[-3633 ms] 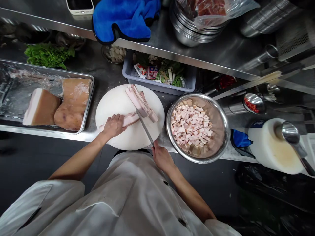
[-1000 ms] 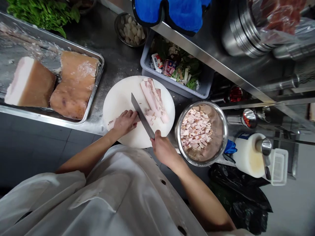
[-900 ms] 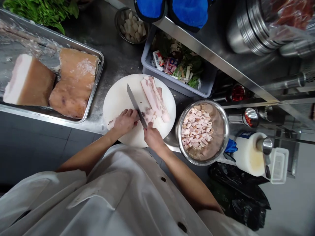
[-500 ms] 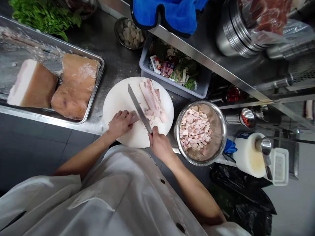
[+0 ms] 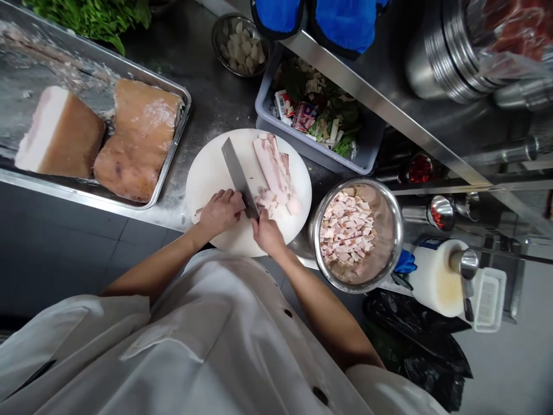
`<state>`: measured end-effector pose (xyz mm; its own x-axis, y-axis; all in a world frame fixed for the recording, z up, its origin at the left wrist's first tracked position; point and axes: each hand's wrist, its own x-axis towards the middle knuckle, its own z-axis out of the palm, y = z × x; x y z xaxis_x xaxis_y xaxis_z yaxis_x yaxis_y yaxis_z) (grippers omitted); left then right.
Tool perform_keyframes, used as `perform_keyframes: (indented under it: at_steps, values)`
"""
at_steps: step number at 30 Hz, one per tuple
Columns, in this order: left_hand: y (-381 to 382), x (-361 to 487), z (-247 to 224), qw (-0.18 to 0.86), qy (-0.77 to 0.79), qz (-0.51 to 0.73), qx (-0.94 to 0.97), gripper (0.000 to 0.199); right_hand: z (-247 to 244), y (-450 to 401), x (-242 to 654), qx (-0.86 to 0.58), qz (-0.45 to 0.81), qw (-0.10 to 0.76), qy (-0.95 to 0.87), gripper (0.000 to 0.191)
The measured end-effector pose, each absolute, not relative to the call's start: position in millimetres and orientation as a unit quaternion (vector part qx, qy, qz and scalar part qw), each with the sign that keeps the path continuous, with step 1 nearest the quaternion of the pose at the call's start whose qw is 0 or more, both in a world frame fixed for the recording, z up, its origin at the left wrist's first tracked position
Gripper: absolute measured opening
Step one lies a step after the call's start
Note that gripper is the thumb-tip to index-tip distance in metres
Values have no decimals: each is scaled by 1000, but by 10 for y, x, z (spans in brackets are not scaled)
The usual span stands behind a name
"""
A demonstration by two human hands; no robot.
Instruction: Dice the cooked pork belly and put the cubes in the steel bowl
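My right hand (image 5: 268, 233) grips a cleaver (image 5: 238, 176), its broad blade slanting up and left over a round white cutting board (image 5: 205, 164). Left of the blade, my left hand (image 5: 221, 214) is closed over a piece of pork (image 5: 237, 200), which it mostly hides. Small cut bits of pork (image 5: 266, 199) lie just right of the cleaver. Behind them, longer pork strips (image 5: 276, 167) rest on the board. A steel bowl (image 5: 394, 233) to the right holds many diced pork pieces (image 5: 348, 227).
At left, a metal tray (image 5: 173, 147) carries two large pork slabs (image 5: 137, 138). A grey bin (image 5: 268, 104) with scraps stands behind the board, beside a small bowl of pale pieces (image 5: 244, 49). A steel shelf edge (image 5: 367, 86) crosses above. A white jug (image 5: 436, 276) is at right.
The cleaver's blade has turned to show more of its flat face and sits closer to my left hand. My right hand has moved slightly up the picture. The whole view has shifted a little.
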<state>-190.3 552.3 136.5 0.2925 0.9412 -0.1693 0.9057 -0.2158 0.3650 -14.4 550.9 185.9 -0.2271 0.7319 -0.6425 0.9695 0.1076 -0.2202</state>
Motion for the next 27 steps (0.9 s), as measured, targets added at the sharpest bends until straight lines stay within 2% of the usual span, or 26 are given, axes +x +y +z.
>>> perform_keyframes:
  at_steps: [3, 7, 11, 14, 17, 23, 27]
  values:
    - [5477, -1898, 1424, 177, 617, 31, 766, 39, 1861, 5567, -34, 582, -320, 170, 728, 37]
    - [5360, -1976, 1501, 144, 632, 27, 761, 52, 2277, 5412, 74, 570, -289, 178, 748, 38]
    - [5304, -2038, 1465, 156, 631, 42, 758, 46, 2714, 5130, 86, 551, -287, 242, 746, 31]
    - [5314, -2045, 1404, 169, 630, 41, 757, 41, 2849, 5083, 73, 543, -312, 277, 729, 24]
    - [5330, -2040, 1372, 184, 623, 37, 760, 40, 2687, 5233, -45, 541, -332, 274, 722, 23]
    - [5327, -1988, 1431, 174, 647, 40, 741, 34, 1869, 5401, -401, 571, -277, 217, 742, 37]
    - [5219, -2000, 1511, 144, 672, 13, 726, 51, 1750, 5225, -425, 563, -264, 192, 760, 42]
